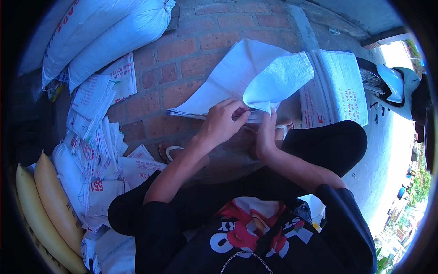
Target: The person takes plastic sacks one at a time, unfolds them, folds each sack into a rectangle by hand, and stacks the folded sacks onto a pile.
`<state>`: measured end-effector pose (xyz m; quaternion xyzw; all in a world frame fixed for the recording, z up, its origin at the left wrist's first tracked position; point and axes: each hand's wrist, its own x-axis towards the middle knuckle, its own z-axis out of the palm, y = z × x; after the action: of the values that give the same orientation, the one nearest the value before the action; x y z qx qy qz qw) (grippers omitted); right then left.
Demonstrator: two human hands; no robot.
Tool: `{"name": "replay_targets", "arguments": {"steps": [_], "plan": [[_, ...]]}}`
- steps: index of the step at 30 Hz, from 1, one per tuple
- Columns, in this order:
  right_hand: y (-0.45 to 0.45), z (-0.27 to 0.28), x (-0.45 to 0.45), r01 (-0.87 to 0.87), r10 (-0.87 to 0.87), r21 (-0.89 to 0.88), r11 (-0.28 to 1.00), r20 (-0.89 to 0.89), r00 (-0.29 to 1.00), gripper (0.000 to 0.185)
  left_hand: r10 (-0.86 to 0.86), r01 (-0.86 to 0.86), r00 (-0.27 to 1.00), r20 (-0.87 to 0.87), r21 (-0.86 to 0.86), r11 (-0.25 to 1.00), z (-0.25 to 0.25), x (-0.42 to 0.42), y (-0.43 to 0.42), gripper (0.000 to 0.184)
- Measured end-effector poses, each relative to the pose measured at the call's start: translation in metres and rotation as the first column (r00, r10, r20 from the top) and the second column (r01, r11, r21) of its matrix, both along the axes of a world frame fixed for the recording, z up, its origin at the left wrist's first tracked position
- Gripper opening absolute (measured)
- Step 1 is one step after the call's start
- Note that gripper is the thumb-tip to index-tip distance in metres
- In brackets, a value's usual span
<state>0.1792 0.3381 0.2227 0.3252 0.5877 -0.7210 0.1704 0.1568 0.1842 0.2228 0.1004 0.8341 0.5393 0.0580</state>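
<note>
White woven sacks (210, 86) lie in a flat stack on the brick floor before me, the upper one folded back over itself. My left hand (226, 119) is at the near edge of this stack, thumb and fingers pinched together beside the folded corner. On the other side of that corner, my right hand (266, 132) holds the turned-up edge of the white sack, its fingers partly behind the material. Both hands are close together but apart.
A neat pile of printed sacks (337, 91) is at the right, near a parked motorbike (397, 86). Full white sacks (123, 41) stand at the upper left. Loose printed sacks (93, 150) and full yellow sacks (54, 201) are at the left.
</note>
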Motion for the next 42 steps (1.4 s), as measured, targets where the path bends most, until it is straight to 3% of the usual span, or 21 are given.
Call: {"name": "replay_targets", "arguments": {"steps": [3,6,9,12,15,17,19,21,22,23,25,26,27,29,33,36,39,42], "plan": [[0.0,0.003,0.001,-0.016,0.016,0.011,1.0,0.009,1.0,0.049,-0.018,-0.004,0.991,-0.131,-0.162,0.987,-0.002,0.002,0.004,0.024],[0.001,-0.012,0.007,-0.043,0.044,0.045,0.998,-0.016,0.999,0.045,-0.012,-0.034,0.988,-0.156,-0.292,0.956,0.0,0.005,0.01,0.028],[-0.001,-0.015,0.016,-0.097,0.103,0.103,0.99,-0.055,0.993,0.037,-0.007,-0.067,0.974,-0.226,-0.318,0.946,-0.006,0.004,0.013,0.03],[-0.003,-0.009,0.021,-0.173,0.188,0.21,0.962,-0.054,0.981,0.029,0.074,-0.076,0.997,-0.02,-0.291,0.954,-0.013,0.0,0.014,0.026],[0.0,0.004,0.015,-0.151,0.169,0.12,0.981,-0.162,0.972,0.028,0.226,-0.227,0.974,-0.021,-0.105,0.968,-0.011,-0.013,0.003,0.026],[0.009,0.024,-0.003,-0.13,0.216,0.285,0.95,-0.297,0.93,0.026,0.37,-0.371,0.928,-0.049,-0.004,0.929,-0.002,-0.031,-0.026,0.027],[0.026,0.034,-0.038,-0.029,0.137,0.233,0.972,-0.461,0.877,0.027,0.45,-0.443,0.891,-0.055,0.105,0.89,0.01,-0.053,-0.077,0.017],[0.053,0.069,-0.081,0.037,0.233,0.409,0.912,-0.588,0.775,0.032,0.522,-0.514,0.852,0.027,0.23,0.826,0.045,-0.069,-0.135,0.019],[0.077,0.065,-0.109,0.083,0.135,0.333,0.939,-0.581,0.802,0.036,0.576,-0.562,0.817,0.037,0.277,0.779,0.062,-0.076,-0.163,0.02],[0.08,0.101,-0.128,0.133,0.015,0.22,0.966,-0.565,0.825,0.04,0.626,-0.605,0.778,0.049,0.325,0.727,0.078,-0.08,-0.191,0.021],[0.118,0.135,-0.177,0.141,-0.041,0.159,0.977,-0.511,0.859,0.049,0.677,-0.644,0.736,-0.015,0.294,0.706,0.103,-0.077,-0.25,0.024],[0.132,0.156,-0.196,0.163,-0.028,0.234,0.959,-0.491,0.871,0.051,0.719,-0.683,0.695,0.006,0.319,0.657,0.115,-0.072,-0.275,0.026],[0.156,0.159,-0.222,0.12,0.002,0.198,0.973,-0.526,0.85,0.053,0.759,-0.719,0.651,0.027,0.343,0.604,0.124,-0.066,-0.299,0.028],[0.185,0.168,-0.246,0.105,0.099,0.348,0.932,-0.522,0.847,0.054,0.81,-0.789,0.58,0.08,0.303,0.535,0.139,-0.051,-0.353,0.034],[0.22,0.144,-0.281,-0.033,0.186,0.371,0.928,-0.384,0.905,0.06,0.88,-0.875,0.471,0.061,0.162,0.457,0.16,-0.008,-0.409,0.047],[0.238,0.115,-0.294,-0.158,0.318,0.431,0.889,-0.33,0.889,0.059,0.878,-0.884,0.466,0.111,0.113,0.454,0.156,0.03,-0.452,0.051],[0.232,0.119,-0.292,-0.234,0.389,0.471,0.851,-0.263,0.883,0.058,0.897,-0.907,0.402,0.183,0.217,0.362,0.14,0.059,-0.465,0.052],[0.23,0.115,-0.304,-0.184,0.358,0.533,0.826,-0.244,0.901,0.058,0.889,-0.914,0.391,0.239,0.212,0.345,0.106,0.083,-0.48,0.052]]}}
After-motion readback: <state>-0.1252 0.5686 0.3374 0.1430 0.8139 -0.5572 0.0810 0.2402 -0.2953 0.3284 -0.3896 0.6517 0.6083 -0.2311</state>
